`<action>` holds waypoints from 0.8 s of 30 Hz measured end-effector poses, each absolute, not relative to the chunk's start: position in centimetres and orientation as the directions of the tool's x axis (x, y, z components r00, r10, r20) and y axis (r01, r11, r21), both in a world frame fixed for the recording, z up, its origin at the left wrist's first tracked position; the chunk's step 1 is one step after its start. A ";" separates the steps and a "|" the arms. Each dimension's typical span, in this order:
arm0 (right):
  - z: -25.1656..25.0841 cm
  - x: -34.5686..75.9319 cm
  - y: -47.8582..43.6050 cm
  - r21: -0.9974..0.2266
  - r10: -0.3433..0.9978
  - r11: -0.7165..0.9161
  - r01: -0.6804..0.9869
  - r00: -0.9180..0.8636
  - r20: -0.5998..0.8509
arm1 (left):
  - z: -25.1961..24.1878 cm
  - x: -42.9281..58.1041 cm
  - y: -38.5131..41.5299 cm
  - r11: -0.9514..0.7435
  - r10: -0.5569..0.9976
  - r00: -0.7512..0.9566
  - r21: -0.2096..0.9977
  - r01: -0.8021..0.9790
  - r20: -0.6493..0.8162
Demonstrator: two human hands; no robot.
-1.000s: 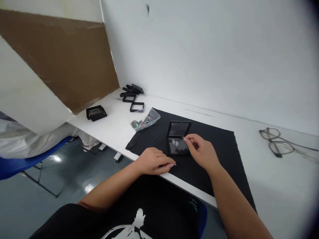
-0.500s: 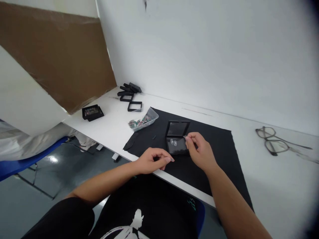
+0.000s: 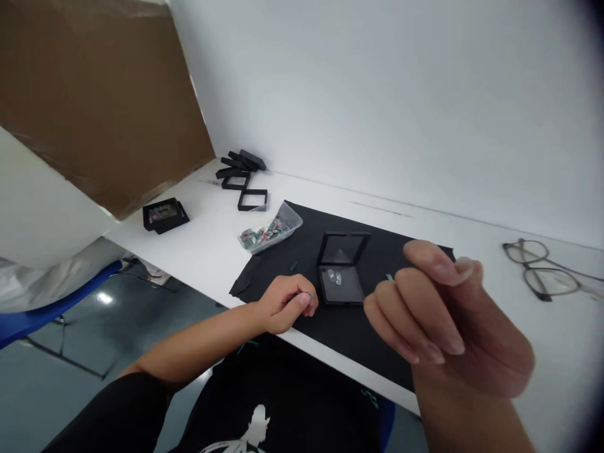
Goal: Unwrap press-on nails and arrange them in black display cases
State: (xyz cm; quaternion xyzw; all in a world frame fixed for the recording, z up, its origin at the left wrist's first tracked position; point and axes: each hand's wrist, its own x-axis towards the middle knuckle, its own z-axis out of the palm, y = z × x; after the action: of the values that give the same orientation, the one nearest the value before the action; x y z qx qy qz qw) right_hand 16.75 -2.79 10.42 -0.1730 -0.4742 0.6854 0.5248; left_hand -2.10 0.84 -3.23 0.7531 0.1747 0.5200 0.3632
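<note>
An open black display case (image 3: 341,267) stands on the black mat (image 3: 377,324), its lid tilted up. Two small clear oval pieces (image 3: 335,277) lie inside its lower half. Just left of the case, my left hand (image 3: 289,303) is closed in a pinch, with a tiny greyish edge at its fingertips too small to name. My right hand (image 3: 438,314) is raised close to the camera, palm side showing, fingers curled and thumb pressed to the index finger. Whatever it may hold cannot be made out. A small teal bit (image 3: 389,277) shows beside its knuckles.
A clear plastic tub (image 3: 271,234) of small coloured packets stands left of the case. Several black frames (image 3: 241,170) are piled near the wall. Two black cases (image 3: 165,215) sit at the table's left edge. Eyeglasses (image 3: 547,270) lie at the right. A small dark piece (image 3: 293,266) rests on the mat.
My right hand has left the case's right edge and come up toward the camera. My left hand has drawn back slightly to the left, its fingers curled more tightly. The view has shifted a little.
</note>
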 end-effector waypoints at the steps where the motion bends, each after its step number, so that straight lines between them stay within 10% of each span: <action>1: 10.3 16.6 -2.7 -0.834 0.881 -0.008 -0.551 -0.399 0.255 | -3.4 -2.3 0.8 -0.697 0.640 0.360 0.710 -0.101 0.679; 11: 9.1 15.4 -0.2 -0.912 0.895 0.080 -0.402 -0.374 0.243 | -2.0 -2.8 1.2 -0.834 0.547 0.240 0.545 0.082 0.802; 16: 8.0 13.4 4.6 -0.953 0.896 0.297 0.057 -0.363 0.258 | -2.2 -2.2 0.8 -0.896 0.443 0.501 0.392 0.210 0.743; 18: 7.9 11.9 7.0 -0.795 0.863 0.458 0.399 -0.415 0.290 | -2.6 -2.1 0.7 -0.902 0.428 0.560 0.370 0.221 0.709; 20: 7.8 10.3 9.3 -0.387 0.821 0.571 0.724 -0.509 0.258 | -2.9 -2.0 0.6 -0.899 0.433 0.575 0.378 0.221 0.694; 24: 7.2 6.9 13.3 -0.201 0.782 0.622 0.757 -0.585 0.217 | -3.5 -2.0 0.7 -0.887 0.447 0.632 0.404 0.223 0.633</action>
State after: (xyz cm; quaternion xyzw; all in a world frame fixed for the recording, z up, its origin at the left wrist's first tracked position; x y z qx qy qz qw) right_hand 6.94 13.27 7.19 -0.4327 -0.8891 0.0431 0.1432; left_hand -2.03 0.72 -3.46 0.8916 0.1881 0.3856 0.1451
